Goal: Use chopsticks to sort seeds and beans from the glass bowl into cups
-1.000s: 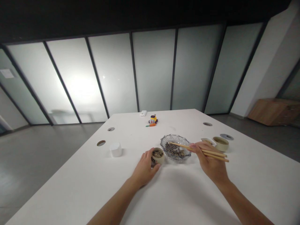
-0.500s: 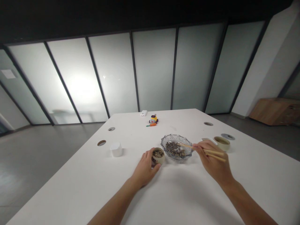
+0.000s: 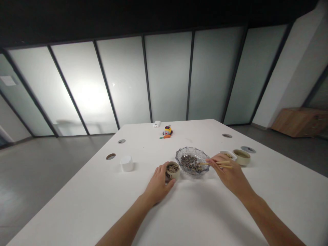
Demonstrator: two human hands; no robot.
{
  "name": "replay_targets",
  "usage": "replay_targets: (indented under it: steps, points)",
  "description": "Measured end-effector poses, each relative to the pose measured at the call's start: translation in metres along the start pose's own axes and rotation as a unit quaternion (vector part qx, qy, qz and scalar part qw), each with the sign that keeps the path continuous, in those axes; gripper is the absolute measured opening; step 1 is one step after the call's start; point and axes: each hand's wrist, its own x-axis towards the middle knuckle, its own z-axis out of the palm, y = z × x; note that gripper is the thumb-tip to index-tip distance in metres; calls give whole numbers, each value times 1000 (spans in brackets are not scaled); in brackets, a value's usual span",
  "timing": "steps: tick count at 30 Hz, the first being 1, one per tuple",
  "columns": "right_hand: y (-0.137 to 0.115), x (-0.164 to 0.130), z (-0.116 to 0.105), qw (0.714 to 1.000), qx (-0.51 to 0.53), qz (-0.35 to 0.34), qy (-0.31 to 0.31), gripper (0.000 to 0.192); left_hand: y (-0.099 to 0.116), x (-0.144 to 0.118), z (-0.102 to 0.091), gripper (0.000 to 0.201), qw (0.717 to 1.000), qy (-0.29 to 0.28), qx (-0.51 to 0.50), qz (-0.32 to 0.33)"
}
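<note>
Right hand gripped a pair of wooden chopsticks, fingers curled round them, the tips dipped into the seeds heaped in the glass dish. All of it stood on the big white table. The left hand curved part-way round a small beige cup just left of the dish, steadying it; dark seeds already lay inside. To my eye the step in hand was pinching a seed out of the heap. Lifting one would call for a tight, level squeeze of the tips. Another beige cup and a small white dish sat beyond the right hand. A white pot stood well apart to the left.
</note>
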Motion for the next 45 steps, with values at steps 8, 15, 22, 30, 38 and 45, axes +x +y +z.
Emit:
replay_targets:
  steps: [8, 15, 22, 30, 38, 45]
  points:
    - [8, -2, 2, 999, 19, 26, 3, 61, 1, -1, 0, 75, 1000, 2, -7, -1]
    - [7, -2, 0, 999, 18, 30, 14, 59, -1, 0, 1, 76, 1000, 7, -11, 5]
    - [2, 2, -4, 998, 7, 24, 59, 61, 0, 0, 1, 74, 1000, 3, -6, 4]
    - [-22, 0, 8, 956, 245, 129, 94, 52, -2, 0, 1, 76, 1000, 6, -3, 4]
    - [-28, 1, 2, 983, 131, 79, 101, 58, -3, 0, 1, 76, 1000, 6, -7, 1]
    - [-12, 5, -11, 996, -43, -18, 79, 67, -2, 0, 0, 77, 1000, -3, -4, -1]
